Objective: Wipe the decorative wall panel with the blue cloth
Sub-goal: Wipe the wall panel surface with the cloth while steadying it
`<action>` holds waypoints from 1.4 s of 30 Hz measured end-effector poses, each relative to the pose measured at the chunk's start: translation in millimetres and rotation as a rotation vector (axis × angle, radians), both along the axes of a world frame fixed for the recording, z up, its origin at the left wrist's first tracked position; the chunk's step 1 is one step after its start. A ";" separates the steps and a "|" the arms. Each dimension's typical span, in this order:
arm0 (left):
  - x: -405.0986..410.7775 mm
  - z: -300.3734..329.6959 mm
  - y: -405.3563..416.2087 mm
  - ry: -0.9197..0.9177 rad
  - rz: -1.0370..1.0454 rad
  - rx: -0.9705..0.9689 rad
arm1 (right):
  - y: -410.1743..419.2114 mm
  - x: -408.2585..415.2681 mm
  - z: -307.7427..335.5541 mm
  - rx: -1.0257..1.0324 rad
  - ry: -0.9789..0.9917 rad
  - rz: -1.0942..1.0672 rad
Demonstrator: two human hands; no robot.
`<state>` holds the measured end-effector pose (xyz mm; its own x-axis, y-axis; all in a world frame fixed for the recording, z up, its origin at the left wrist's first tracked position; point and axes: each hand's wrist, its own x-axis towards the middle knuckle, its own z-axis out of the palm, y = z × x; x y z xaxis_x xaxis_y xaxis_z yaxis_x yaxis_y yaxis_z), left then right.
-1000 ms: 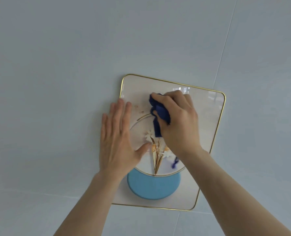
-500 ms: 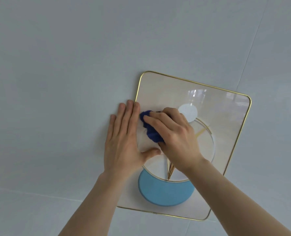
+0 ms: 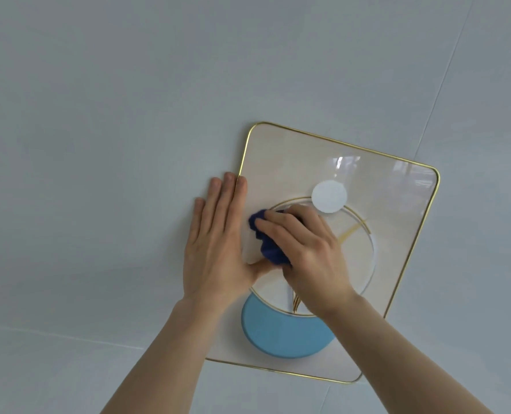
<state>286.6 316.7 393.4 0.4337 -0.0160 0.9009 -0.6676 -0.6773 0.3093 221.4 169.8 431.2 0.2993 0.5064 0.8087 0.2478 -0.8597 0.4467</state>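
The decorative wall panel [image 3: 397, 210] is a glossy cream rectangle with a thin gold rim, a gold ring, a white disc and a light blue disc at its lower part. It hangs tilted on the wall. My right hand [image 3: 311, 258] presses a bunched dark blue cloth [image 3: 267, 243] against the panel's left-middle area, fingers closed over the cloth. My left hand [image 3: 215, 240] lies flat with its fingers together across the panel's left rim, half on the wall, thumb touching the cloth's lower end.
Pale grey wall tiles [image 3: 114, 144] surround the panel, with thin grout lines running diagonally at the right and across the lower left.
My right hand has slid the cloth from the panel's upper middle down and to the left, next to my left hand. The white disc and gold ring have come into view.
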 end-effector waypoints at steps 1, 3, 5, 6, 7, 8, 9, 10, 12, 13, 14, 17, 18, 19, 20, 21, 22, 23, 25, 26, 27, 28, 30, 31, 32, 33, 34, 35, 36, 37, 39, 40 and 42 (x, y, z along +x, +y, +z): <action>-0.8 0.6 0.5 0.010 -0.013 -0.003 | -5.4 -1.5 1.5 -0.011 -0.006 -0.005; -1.5 1.3 1.9 0.022 -0.019 0.013 | -10.4 -0.4 14.5 0.061 -0.054 -0.020; -1.9 0.5 2.3 0.022 -0.009 0.031 | -4.2 6.6 35.5 0.227 -0.136 -0.014; -2.2 0.5 1.7 0.022 0.002 0.037 | 3.3 11.9 44.4 0.282 -0.162 -0.004; -2.9 0.6 0.9 0.024 0.013 0.042 | 11.5 17.1 49.7 0.294 -0.163 0.011; -3.5 0.8 0.5 0.027 0.024 0.043 | 19.2 21.1 51.1 0.268 -0.144 0.031; -3.8 0.7 0.3 0.024 0.034 0.041 | 24.7 23.4 48.7 0.217 -0.111 0.050; -4.0 0.7 0.2 0.015 0.047 0.041 | 26.4 23.3 42.8 0.157 -0.076 0.058; -3.7 1.3 0.1 -0.002 0.070 0.056 | 19.3 16.8 28.0 0.063 -0.015 0.051; -3.3 1.4 0.5 -0.003 0.064 0.054 | 12.0 12.6 22.0 0.033 0.001 0.041; -3.0 1.2 1.3 0.003 0.047 0.047 | 4.1 8.5 18.4 0.010 0.006 0.029; -3.1 1.6 2.8 0.026 0.011 0.049 | -16.2 4.6 19.6 0.006 -0.052 -0.004; -2.9 1.4 3.1 0.023 0.011 0.047 | -18.5 5.6 21.1 0.037 -0.080 -0.006; -2.7 1.3 3.1 0.020 0.010 0.044 | -18.2 7.4 21.2 0.082 -0.102 -0.003; -2.6 1.5 3.1 0.017 0.009 0.043 | -16.0 9.3 19.9 0.128 -0.115 0.004; -2.4 1.6 3.1 0.016 0.009 0.042 | -13.1 10.8 17.6 0.167 -0.123 0.015; -2.2 1.4 2.9 0.014 0.009 0.039 | -11.0 12.3 14.7 0.196 -0.127 0.028; -1.8 1.1 2.9 0.013 0.010 0.034 | -10.5 13.1 11.7 0.212 -0.131 0.040; -1.8 0.6 3.1 0.016 0.001 0.028 | -13.3 12.1 6.0 0.219 -0.139 0.040; -1.8 0.6 3.3 0.019 -0.004 0.028 | -15.7 10.6 3.5 0.218 -0.145 0.033; -2.1 0.9 3.4 0.022 -0.006 0.028 | -18.5 8.7 0.9 0.221 -0.148 0.027; -2.6 1.1 3.6 0.024 -0.006 0.028 | -21.3 6.6 -2.0 0.230 -0.150 0.020; -3.1 1.7 3.2 0.032 -0.015 0.015 | -25.5 1.6 -9.9 0.252 -0.149 0.010; -3.6 1.7 2.7 0.037 -0.021 0.010 | -27.0 -0.9 -13.9 0.260 -0.146 0.008; -4.2 1.6 1.9 0.041 -0.024 0.010 | -28.3 -2.8 -17.0 0.264 -0.144 0.008; -4.7 1.4 1.5 0.045 -0.024 0.010 | -29.3 -4.1 -19.1 0.267 -0.142 0.008; -5.2 1.3 1.0 0.049 -0.020 0.010 | -29.5 -5.0 -20.7 0.275 -0.135 0.007; -5.5 1.7 1.3 0.055 -0.014 0.010 | -29.2 -5.1 -22.2 0.283 -0.122 0.005; -6.5 2.3 1.2 0.062 -0.009 0.011 | -29.0 -6.2 -23.9 0.291 -0.106 0.001; -7.9 3.0 0.8 0.073 -0.006 0.010 | -28.9 -7.5 -25.7 0.296 -0.089 -0.002; -12.3 4.4 -0.3 0.099 -0.006 0.008 | -28.8 -12.6 -28.5 0.299 -0.049 -0.020; -15.1 5.4 -0.2 0.112 -0.006 0.016 | -28.1 -16.3 -28.8 0.295 -0.030 -0.032; -19.6 8.3 3.0 0.139 -0.008 0.050 | -25.3 -24.0 -26.5 0.287 0.009 -0.056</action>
